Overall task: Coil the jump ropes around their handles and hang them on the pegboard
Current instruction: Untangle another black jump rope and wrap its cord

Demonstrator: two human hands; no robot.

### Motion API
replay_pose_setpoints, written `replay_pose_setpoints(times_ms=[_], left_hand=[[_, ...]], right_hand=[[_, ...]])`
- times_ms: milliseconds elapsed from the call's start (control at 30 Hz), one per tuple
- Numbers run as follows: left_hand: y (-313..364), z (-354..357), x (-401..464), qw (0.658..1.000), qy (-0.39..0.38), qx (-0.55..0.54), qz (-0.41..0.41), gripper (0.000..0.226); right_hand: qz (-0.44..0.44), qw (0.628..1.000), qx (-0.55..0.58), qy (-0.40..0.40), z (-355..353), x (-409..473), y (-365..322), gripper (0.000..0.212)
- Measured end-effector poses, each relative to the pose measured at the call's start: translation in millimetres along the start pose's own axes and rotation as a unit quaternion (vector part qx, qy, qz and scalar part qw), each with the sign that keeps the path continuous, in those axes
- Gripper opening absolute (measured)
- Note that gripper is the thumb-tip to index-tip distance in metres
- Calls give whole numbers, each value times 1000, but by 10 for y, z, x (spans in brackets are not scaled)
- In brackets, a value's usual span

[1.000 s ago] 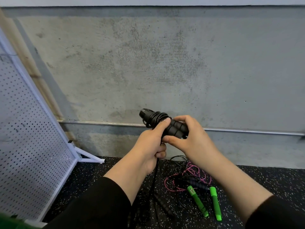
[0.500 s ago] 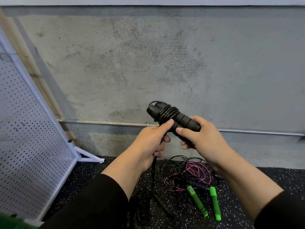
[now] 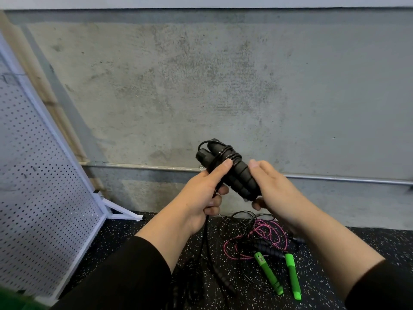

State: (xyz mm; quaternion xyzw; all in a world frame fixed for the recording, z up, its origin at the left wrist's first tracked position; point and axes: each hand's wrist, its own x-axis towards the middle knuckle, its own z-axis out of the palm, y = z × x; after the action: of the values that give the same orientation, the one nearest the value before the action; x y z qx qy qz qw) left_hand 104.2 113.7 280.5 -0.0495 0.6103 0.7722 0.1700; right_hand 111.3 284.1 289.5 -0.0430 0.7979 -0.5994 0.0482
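Observation:
Two black foam handles (image 3: 237, 175) of a jump rope are held side by side at chest height, tilted up to the left, with several turns of black cord wound round their upper ends. My right hand (image 3: 274, 193) grips the lower part of the handles. My left hand (image 3: 201, 198) pinches the loose black cord (image 3: 204, 240), thumb pressed on the handles; the cord hangs down to the floor. The white pegboard (image 3: 38, 193) leans at the left.
On the speckled black floor lie a pink rope (image 3: 266, 233) tangled with thin black cord, two green handles (image 3: 268, 274), and other black handles (image 3: 223, 280). A concrete wall with a metal pipe (image 3: 346, 179) runs behind. The pegboard's white foot (image 3: 121, 212) juts out.
The handles have tilted more upright and shifted right. My right hand has slid down to their lower end, and my left hand keeps feeding the cord.

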Motion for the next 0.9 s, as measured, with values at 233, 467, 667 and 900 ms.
replay_pose_setpoints(times_ms=[233,467,667,900], left_hand=[[14,32,4,1000,7,21,6,43],[4,58,10,1000,9,-11,-3,47],[11,54,13,998,42,-40,16,46],[26,21,-13,999,19,-12,50,33]], right_hand=[[8,1000,7,23,-8,40,41,21],[-121,968,-192,104,115,33,102,54],[-155,944,-261,130,167,22,58,72],[-21,999,-46,-14,-38,24,-28,45]])
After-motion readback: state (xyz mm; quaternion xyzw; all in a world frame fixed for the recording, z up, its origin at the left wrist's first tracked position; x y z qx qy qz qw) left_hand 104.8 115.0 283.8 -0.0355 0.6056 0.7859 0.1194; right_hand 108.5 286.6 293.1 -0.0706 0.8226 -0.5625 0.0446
